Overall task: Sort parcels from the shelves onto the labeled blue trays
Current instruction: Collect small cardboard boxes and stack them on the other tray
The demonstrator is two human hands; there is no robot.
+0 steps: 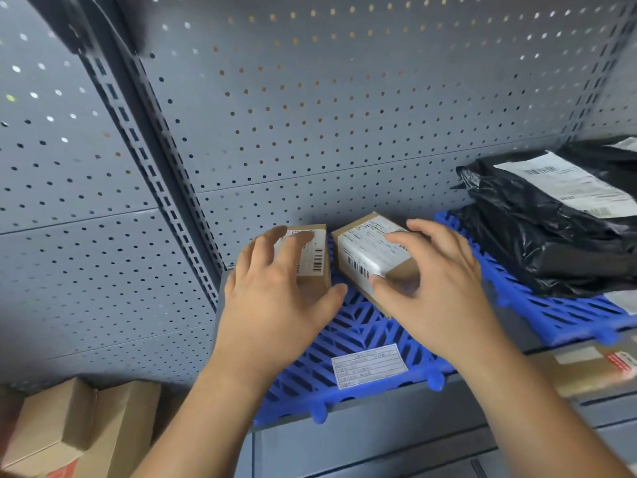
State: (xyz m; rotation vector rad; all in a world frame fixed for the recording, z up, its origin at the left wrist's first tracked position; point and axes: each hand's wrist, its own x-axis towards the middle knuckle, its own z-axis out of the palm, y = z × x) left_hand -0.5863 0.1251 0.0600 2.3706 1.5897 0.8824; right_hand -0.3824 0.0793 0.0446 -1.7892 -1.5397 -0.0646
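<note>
Fingers [406, 241] partly hide labels on left box [319, 262] and right box [362, 250].

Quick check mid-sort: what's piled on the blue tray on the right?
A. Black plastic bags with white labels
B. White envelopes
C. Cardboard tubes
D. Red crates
A: black plastic bags with white labels lie piled on the right blue tray; the right hand grips a small cardboard box over the left tray.
</note>
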